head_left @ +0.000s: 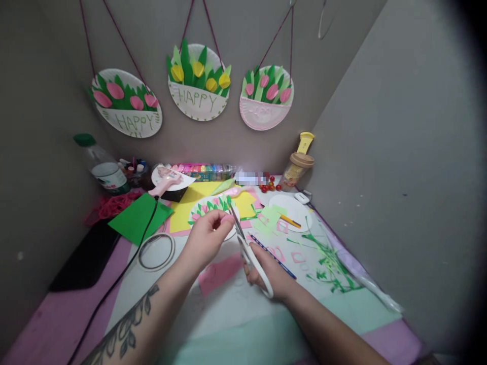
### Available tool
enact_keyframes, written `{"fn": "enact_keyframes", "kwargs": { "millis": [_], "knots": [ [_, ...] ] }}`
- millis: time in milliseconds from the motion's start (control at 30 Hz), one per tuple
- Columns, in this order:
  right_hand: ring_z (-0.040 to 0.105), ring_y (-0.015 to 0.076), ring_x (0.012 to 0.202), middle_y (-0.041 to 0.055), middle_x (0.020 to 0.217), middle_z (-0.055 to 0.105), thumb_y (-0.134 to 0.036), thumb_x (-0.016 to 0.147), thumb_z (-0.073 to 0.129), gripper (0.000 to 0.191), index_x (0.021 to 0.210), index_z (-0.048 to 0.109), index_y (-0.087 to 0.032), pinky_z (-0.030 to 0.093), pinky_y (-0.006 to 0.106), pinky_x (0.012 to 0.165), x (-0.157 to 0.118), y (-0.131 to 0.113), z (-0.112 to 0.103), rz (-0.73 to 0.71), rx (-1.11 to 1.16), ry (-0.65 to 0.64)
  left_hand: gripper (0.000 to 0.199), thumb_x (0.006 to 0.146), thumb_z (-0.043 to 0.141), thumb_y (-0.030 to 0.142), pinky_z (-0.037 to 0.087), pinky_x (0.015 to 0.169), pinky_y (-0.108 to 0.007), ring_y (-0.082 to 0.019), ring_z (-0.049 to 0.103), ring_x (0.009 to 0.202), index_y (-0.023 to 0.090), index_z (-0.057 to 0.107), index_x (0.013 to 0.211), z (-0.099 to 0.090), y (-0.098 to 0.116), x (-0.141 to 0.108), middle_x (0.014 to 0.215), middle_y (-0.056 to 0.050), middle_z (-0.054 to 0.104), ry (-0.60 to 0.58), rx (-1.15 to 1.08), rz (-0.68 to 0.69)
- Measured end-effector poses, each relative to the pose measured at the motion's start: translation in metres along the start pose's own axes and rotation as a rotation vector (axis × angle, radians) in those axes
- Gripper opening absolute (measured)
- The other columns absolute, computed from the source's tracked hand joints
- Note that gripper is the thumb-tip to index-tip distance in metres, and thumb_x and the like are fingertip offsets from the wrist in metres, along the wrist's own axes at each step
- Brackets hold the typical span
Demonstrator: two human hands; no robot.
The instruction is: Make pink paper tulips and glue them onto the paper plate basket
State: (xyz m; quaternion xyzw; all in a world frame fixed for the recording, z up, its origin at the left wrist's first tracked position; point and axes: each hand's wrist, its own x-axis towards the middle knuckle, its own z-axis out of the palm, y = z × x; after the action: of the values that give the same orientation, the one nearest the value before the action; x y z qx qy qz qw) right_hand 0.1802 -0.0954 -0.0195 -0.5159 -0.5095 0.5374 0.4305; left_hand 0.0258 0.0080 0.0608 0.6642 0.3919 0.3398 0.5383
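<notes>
Between its thumb and fingers, my left hand (207, 235) pinches a small piece of pink paper (227, 219). My right hand (268, 271) is closed around the white handles of a pair of scissors (243, 243). The scissor blades point up and away, right beside the pink piece; whether they touch it I cannot tell. Behind my left hand lies a paper plate (198, 207) with pink paper tulips and green leaves, partly hidden by the hand. A pink paper sheet (218, 274) rests on the table below both hands. A blue pencil (279, 263) lies just beyond my right hand.
Green paper scraps (331, 263) are strewn at the right. A white paper disc (304, 208) carries a yellow-orange pen (290, 220). Tape rings (157, 252), a black cable (125, 268) and a green sheet (139, 218) lie left. A bottle (104, 170) stands at the back; decorated plates (200, 101) hang above.
</notes>
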Motion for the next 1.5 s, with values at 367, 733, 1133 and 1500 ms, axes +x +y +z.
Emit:
{"fn": "enact_keyframes", "kwargs": {
  "millis": [367,733,1133,1500],
  "knots": [
    [0.039,0.0087,0.056,-0.0055,0.068,0.046,-0.015,0.062,0.055,0.027,0.085,0.043,-0.021,0.033,0.022,0.052,-0.001,0.0,-0.002,-0.016,0.003,-0.014,0.026,0.08,0.054,0.039,0.03,0.054,-0.021,-0.01,0.036,0.06,0.017,0.05,0.066,-0.002,0.006,-0.002,0.061,0.005,0.04,-0.023,0.044,0.015],
    [0.034,0.0081,0.054,-0.007,0.064,0.042,-0.01,0.06,0.051,0.024,0.08,0.042,-0.021,0.027,0.021,0.047,-0.002,-0.011,-0.002,0.009,-0.026,-0.008,0.025,0.079,0.054,0.04,0.032,0.056,-0.022,-0.01,0.039,0.061,0.017,0.053,0.07,-0.005,0.004,0.0,0.063,0.004,0.044,0.02,0.068,0.003],
    [0.036,0.0083,0.055,-0.006,0.066,0.045,-0.01,0.059,0.051,0.025,0.08,0.042,-0.021,0.03,0.021,0.049,-0.003,-0.01,-0.003,0.006,-0.055,-0.011,0.025,0.078,0.055,0.04,0.032,0.055,-0.021,-0.011,0.041,0.06,0.017,0.055,0.069,-0.007,0.009,-0.001,0.062,0.004,0.046,-0.011,0.087,-0.009],
    [0.035,0.0081,0.055,-0.0064,0.064,0.044,-0.011,0.059,0.052,0.025,0.08,0.041,-0.021,0.031,0.02,0.05,-0.003,-0.012,-0.004,0.03,-0.071,-0.011,0.027,0.079,0.054,0.043,0.032,0.053,-0.021,-0.011,0.041,0.059,0.017,0.056,0.07,-0.009,0.009,-0.001,0.063,0.003,0.048,-0.003,0.086,0.0]
  ]
}}
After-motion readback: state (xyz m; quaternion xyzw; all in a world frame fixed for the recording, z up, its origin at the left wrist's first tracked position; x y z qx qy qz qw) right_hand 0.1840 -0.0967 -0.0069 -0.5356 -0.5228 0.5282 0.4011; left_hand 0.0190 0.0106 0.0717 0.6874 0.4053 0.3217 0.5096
